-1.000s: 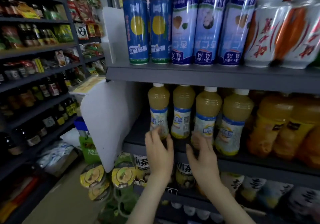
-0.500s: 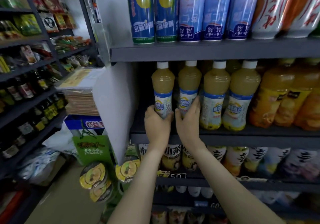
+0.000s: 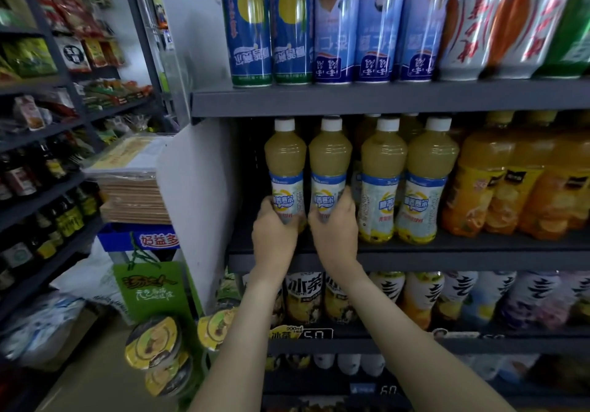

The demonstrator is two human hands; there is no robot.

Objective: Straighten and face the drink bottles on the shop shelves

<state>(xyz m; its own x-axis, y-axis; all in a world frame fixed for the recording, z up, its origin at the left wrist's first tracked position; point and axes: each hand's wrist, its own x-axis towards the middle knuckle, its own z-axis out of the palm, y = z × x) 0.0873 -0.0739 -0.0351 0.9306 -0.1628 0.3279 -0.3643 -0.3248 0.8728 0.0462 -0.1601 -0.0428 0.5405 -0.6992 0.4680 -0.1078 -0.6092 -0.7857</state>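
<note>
**Item:** two pale-yellow drink bottles, white caps, blue-and-white labels: end bottle (image 3: 285, 162) and second bottle (image 3: 330, 162).

**Location:** middle shelf (image 3: 463, 256), front row, far left, with the end bottle near the white side panel (image 3: 198, 188). The third bottle (image 3: 383, 172) and fourth bottle (image 3: 429, 172) of the same drink stand to the right, untouched. Orange drink bottles (image 3: 485, 188) come after them.

**Hold:** the left hand (image 3: 274, 236) grips the lower body of the end bottle and the right hand (image 3: 333, 236) grips the second. The fingers (image 3: 347, 199) curl round each bottle at the lower label. The hands hide the bases, so contact with the shelf cannot be told.

**Reason for hold (judged):** a low grip lets each bottle be turned about its own axis and slid into line without toppling — one hand per bottle squares the pair together.

**Orientation:** long axis upright, caps up, no clear lean. Both labels point out toward the aisle with the logo readable. The pair stands close together — a wider gap separates the second bottle from the third.
</note>
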